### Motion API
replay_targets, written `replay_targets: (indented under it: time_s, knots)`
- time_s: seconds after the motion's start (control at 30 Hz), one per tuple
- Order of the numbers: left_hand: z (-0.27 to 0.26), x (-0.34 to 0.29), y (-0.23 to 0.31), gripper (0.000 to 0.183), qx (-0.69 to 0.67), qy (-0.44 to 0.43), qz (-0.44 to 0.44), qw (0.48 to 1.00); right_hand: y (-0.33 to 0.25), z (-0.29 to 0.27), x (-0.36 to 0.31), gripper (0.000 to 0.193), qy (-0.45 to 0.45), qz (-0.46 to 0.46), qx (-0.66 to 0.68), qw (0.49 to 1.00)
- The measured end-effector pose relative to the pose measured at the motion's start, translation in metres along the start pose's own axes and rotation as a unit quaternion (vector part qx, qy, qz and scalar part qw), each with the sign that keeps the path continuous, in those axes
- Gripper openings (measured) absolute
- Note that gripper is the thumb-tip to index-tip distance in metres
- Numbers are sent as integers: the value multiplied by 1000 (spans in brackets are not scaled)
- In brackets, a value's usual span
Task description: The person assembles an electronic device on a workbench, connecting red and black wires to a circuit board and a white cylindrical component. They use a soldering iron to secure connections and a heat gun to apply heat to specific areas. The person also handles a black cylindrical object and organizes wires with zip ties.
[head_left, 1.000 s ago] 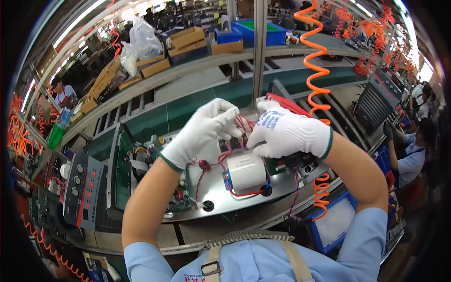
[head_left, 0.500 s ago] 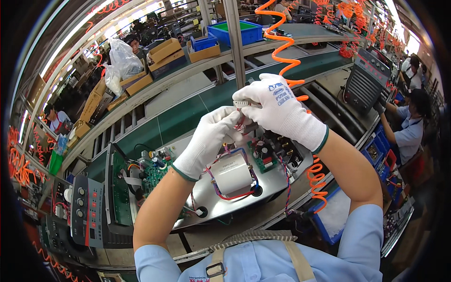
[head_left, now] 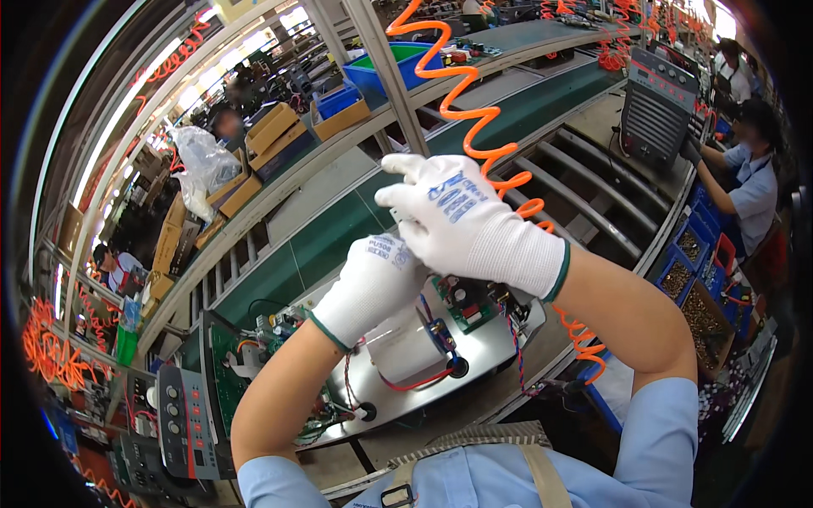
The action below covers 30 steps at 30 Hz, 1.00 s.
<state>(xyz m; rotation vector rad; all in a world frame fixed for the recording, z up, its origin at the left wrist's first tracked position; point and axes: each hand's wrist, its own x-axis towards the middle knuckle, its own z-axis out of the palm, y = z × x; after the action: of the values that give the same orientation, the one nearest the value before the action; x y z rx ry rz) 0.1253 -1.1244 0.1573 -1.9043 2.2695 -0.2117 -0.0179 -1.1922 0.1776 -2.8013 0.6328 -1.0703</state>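
Both hands wear white gloves with green cuffs and meet above an opened machine chassis with a shiny metal plate (head_left: 415, 405). My left hand (head_left: 368, 279) is curled, its fingertips hidden behind my right hand; what they hold cannot be seen. Just above it, my right hand (head_left: 461, 216) has its fingers apart and pointing left, with no held thing showing. Below the hands lies a large white cylinder (head_left: 398, 343), partly covered by my left hand, with red and blue wires beside it. A green circuit board (head_left: 461, 306) stands right of it.
An orange coiled hose (head_left: 470, 118) hangs just beyond my right hand. Control-panel machines stand at left (head_left: 185, 423) and far right (head_left: 659, 110), where a co-worker (head_left: 749, 182) touches one. Metal rollers (head_left: 584, 190) and blue parts bins (head_left: 682, 275) lie to the right.
The white connector with red wires, earlier between both hands, is out of sight. My right hand has moved left and down over my left fingers and its fingers have spread. The view has shifted.
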Motion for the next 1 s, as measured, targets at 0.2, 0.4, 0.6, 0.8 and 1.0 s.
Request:
replay_targets:
  time_s: [0.2, 0.4, 0.6, 0.8, 1.0]
  knots:
    - [9, 9, 1, 23, 13, -43, 44, 998, 1, 1, -1, 28, -13, -21, 18, 1000]
    - [-2, 14, 10, 36, -156, -57, -1, 986, 7, 0, -3, 26, -14, -22, 53, 998]
    - [6, 19, 8, 42, -216, 0, 14, 976, 8, 3, -1, 24, 10, -52, 23, 998]
    - [9, 28, 11, 43, -233, 19, 36, 972, 13, 6, -4, 27, 12, -47, 28, 998]
    - [13, 30, 15, 45, -234, 35, 45, 971, 13, 8, -5, 27, 13, -45, 43, 998]
